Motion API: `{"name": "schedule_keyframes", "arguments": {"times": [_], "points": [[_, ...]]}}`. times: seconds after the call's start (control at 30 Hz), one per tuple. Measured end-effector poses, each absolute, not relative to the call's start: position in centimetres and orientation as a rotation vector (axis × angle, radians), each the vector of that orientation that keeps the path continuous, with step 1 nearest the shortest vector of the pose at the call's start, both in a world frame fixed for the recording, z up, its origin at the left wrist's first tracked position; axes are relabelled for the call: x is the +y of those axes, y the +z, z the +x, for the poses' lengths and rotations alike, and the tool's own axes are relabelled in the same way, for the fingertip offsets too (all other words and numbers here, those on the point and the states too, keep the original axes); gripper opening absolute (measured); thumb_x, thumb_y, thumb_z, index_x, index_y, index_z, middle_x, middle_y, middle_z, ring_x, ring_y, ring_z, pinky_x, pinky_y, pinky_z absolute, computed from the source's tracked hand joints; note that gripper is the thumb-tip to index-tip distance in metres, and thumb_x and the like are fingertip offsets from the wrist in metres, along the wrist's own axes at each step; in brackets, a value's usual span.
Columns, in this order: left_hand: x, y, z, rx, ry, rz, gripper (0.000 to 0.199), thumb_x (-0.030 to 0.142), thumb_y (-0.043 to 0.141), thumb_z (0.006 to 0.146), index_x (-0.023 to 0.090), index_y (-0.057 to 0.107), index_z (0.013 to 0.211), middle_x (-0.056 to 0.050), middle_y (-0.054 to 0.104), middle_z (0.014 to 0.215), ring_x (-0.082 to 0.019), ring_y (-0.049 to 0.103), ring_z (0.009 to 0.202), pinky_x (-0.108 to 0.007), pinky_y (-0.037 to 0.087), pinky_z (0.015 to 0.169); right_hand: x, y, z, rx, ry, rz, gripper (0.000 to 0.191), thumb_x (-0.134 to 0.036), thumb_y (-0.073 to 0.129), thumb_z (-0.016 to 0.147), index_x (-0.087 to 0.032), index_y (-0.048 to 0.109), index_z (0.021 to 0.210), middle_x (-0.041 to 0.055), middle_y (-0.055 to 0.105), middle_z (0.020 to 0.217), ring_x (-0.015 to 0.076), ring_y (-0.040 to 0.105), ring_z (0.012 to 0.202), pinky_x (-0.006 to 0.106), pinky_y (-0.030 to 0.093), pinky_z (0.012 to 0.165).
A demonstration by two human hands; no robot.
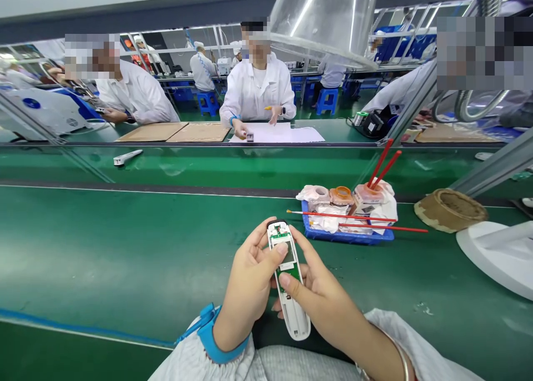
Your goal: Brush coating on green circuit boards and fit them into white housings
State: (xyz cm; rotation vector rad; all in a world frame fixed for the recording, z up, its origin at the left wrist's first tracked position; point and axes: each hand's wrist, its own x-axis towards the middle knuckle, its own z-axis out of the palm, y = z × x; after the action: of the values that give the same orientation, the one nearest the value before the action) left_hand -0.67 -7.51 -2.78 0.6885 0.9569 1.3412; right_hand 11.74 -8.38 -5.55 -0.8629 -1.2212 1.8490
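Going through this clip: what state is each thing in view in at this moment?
Left hand: gripping casing, thumb on board
Right hand: gripping casing, thumb on board
Casing: white, open
Board: green, exposed in casing
Wrist strap: blue, fastened on left wrist
Tray: blue, loaded, on bench
Brushes: red-handled, lying across tray

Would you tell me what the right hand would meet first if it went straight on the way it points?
The right hand would meet the white plastic device, which it seems to touch, though depth is unclear here.
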Motion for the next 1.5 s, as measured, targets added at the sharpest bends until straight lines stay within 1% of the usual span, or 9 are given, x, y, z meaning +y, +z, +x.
{"name": "schedule_keyframes", "arguments": {"times": [0.2, 0.4, 0.53, 0.67, 0.77, 0.9, 1.07, 1.33, 1.5], "points": [[-7.03, -3.03, -0.68, 0.971, 1.327, 0.753, 0.047, 0.028, 0.069, 0.075, 0.021, 0.052, 0.118, -0.006, 0.063, 0.101, -0.009, 0.058, 0.059, -0.018, 0.047, 0.045, -7.85, -5.24, 11.54, -1.142, 1.886, -0.857, 0.078, -0.034, 0.057, 0.085, -0.038, 0.004, 0.142, -0.0023, 0.061, 0.077, 0.0143, 0.064, 0.058, 0.029, 0.055, 0.053], [-7.0, -3.06, -0.51, 0.955, 1.353, 0.732, 0.048, 0.025, 0.07, 0.075, 0.021, 0.051, 0.118, -0.005, 0.061, 0.101, -0.009, 0.059, 0.064, -0.018, 0.05, 0.05, -7.65, -5.39, 11.92, -1.21, 1.851, -0.881, 0.073, -0.028, 0.054, 0.087, -0.038, 0.008, 0.142, -0.0019, 0.06, 0.079, 0.0141, 0.064, 0.058, 0.028, 0.055, 0.053], [-7.15, -2.92, -0.41, 0.933, 1.301, 0.725, 0.05, 0.026, 0.069, 0.075, 0.024, 0.047, 0.12, -0.005, 0.06, 0.104, -0.008, 0.057, 0.054, -0.016, 0.043, 0.036, -7.9, -5.67, 12.22, -1.306, 1.776, -0.886, 0.067, -0.025, 0.048, 0.089, -0.04, 0.009, 0.142, -0.001, 0.06, 0.082, 0.0155, 0.065, 0.062, 0.029, 0.056, 0.055], [-7.16, -2.85, -0.38, 0.903, 1.302, 0.732, 0.051, 0.024, 0.069, 0.074, 0.025, 0.047, 0.12, -0.005, 0.059, 0.104, -0.008, 0.057, 0.052, -0.015, 0.042, 0.032, -8.03, -5.71, 12.21, -1.327, 1.715, -0.891, 0.067, -0.026, 0.049, 0.089, -0.039, 0.01, 0.142, -0.0008, 0.059, 0.08, 0.0162, 0.066, 0.062, 0.029, 0.057, 0.055], [-7.13, -2.88, -0.42, 0.884, 1.304, 0.75, 0.049, 0.023, 0.068, 0.075, 0.026, 0.047, 0.119, -0.004, 0.059, 0.104, -0.008, 0.059, 0.054, -0.015, 0.043, 0.035, -7.99, -5.55, 12.13, -1.325, 1.702, -0.876, 0.068, -0.027, 0.051, 0.088, -0.037, 0.011, 0.143, -0.0007, 0.059, 0.078, 0.0163, 0.065, 0.061, 0.028, 0.056, 0.053], [-7.17, -2.93, -0.49, 0.887, 1.308, 0.758, 0.046, 0.021, 0.068, 0.076, 0.026, 0.049, 0.117, -0.003, 0.059, 0.103, -0.008, 0.061, 0.061, -0.016, 0.049, 0.047, -8.02, -5.42, 12.14, -1.325, 1.715, -0.862, 0.068, -0.028, 0.05, 0.088, -0.036, 0.011, 0.143, 0.0002, 0.06, 0.079, 0.016, 0.064, 0.06, 0.026, 0.055, 0.051], [-7.22, -3.02, -0.43, 0.888, 1.293, 0.765, 0.043, 0.022, 0.067, 0.077, 0.026, 0.049, 0.116, -0.003, 0.059, 0.103, -0.008, 0.06, 0.06, -0.015, 0.048, 0.045, -8.19, -5.52, 12.13, -1.31, 1.719, -0.848, 0.066, -0.032, 0.051, 0.088, -0.037, 0.013, 0.142, 0.0004, 0.059, 0.081, 0.0153, 0.064, 0.06, 0.028, 0.055, 0.053], [-7.22, -3.38, -0.45, 0.86, 1.29, 0.789, 0.041, 0.019, 0.067, 0.077, 0.025, 0.051, 0.113, -0.001, 0.059, 0.099, -0.009, 0.061, 0.072, -0.016, 0.051, 0.058, -8.38, -5.59, 12.06, -1.279, 1.74, -0.839, 0.072, -0.037, 0.055, 0.086, -0.033, 0.011, 0.143, -0.0006, 0.057, 0.077, 0.0151, 0.063, 0.062, 0.028, 0.055, 0.056], [-6.85, -3.6, -0.47, 0.929, 1.322, 0.802, 0.044, 0.02, 0.069, 0.075, 0.023, 0.05, 0.114, -0.002, 0.059, 0.1, -0.009, 0.059, 0.067, -0.015, 0.048, 0.047, -7.5, -5.58, 11.78, -1.137, 1.858, -0.885, 0.085, -0.041, 0.065, 0.078, -0.034, 0.009, 0.143, -0.0014, 0.059, 0.074, 0.0161, 0.063, 0.057, 0.029, 0.054, 0.053]]}}
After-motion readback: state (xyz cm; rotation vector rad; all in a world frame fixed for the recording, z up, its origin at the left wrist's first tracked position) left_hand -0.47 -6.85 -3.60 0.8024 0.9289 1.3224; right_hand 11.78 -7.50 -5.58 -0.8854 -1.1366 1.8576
